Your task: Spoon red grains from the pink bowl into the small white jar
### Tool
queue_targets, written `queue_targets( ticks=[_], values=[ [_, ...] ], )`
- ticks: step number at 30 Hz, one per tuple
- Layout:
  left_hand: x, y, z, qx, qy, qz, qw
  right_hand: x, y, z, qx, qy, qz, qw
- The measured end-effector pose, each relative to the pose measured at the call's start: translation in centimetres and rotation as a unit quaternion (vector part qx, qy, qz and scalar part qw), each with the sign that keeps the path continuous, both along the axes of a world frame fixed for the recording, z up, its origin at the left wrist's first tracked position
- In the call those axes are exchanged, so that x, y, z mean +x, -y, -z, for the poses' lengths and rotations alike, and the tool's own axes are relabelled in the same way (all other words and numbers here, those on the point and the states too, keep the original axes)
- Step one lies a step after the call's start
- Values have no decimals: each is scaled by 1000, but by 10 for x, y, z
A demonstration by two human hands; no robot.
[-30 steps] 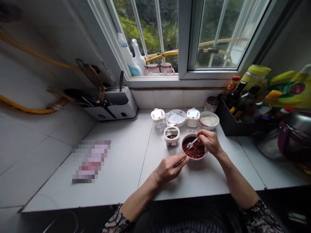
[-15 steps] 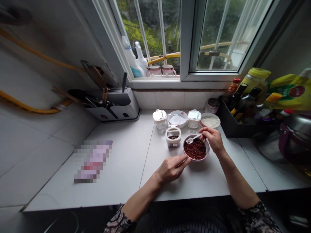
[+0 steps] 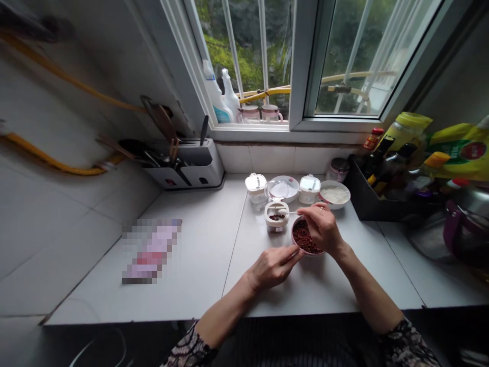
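The right hand (image 3: 323, 228) is holding a small white spoon (image 3: 287, 211) over the open jar (image 3: 277, 219); the left hand (image 3: 275, 264) is touching the bowl (image 3: 304, 238).

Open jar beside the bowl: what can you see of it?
The open jar stands upright on the counter, left of the pink-rimmed bowl. It has an off-white rim, see-through, glass-like walls and a small pale label. Dark red bits lie inside. The right hand holds a white spoon at its mouth; whether spoon touches jar is unclear.

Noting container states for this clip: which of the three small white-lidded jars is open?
The front jar, beside the bowl of dark red bits; the other two are closed.
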State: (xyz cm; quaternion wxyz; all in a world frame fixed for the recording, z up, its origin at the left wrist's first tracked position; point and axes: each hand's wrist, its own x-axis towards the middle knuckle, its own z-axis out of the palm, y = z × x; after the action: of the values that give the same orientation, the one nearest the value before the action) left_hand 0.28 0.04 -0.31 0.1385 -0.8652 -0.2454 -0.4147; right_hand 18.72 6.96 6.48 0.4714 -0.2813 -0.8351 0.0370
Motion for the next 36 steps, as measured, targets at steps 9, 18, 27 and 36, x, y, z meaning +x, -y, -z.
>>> queue_targets(
  ticks=[9,18,27,36],
  values=[
    [-3,1,0,-23,-9,6,1000,37,-9,15,-101,-27,132,986],
    [-2,2,-2,-21,-10,6,1000,30,-8,18,-176,-1,125,976],
    [-2,2,-1,-19,-12,-2,1000,30,-10,18,-303,-117,121,938],
    [-3,2,2,-25,-14,1,1000,30,-10,14,-352,-170,103,915]
  ],
)
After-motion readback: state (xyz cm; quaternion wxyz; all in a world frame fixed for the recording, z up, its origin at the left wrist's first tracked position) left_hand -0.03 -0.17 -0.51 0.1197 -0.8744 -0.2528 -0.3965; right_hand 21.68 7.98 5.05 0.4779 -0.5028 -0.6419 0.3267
